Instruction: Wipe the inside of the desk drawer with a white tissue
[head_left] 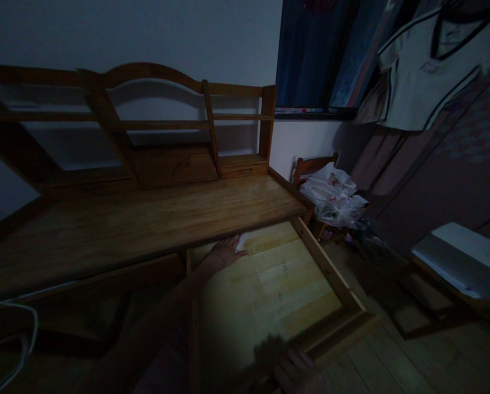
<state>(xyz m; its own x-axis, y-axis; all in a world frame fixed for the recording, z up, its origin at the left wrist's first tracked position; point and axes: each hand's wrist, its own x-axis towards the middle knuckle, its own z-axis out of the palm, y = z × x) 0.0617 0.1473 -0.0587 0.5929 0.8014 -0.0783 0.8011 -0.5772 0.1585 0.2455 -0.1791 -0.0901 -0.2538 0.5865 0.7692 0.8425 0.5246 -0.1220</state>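
My left hand reaches into the pulled-out wooden drawer and lies at its back left, close under the desktop's edge. Beneath its fingers and thumb it keeps a white tissue pressed to the drawer bottom; only one corner of the tissue shows. At the drawer's near end, my right hand has its fingers curled over the front board. That hand is dark and partly cut off by the lower edge of view. A few small dark marks dot the pale drawer bottom.
Above the drawer runs a wooden desktop with a shelf unit behind. White cables hang at lower left. A chair holds plastic bags. Right of the drawer stands a low table with a white-grey item. Clothes hang above.
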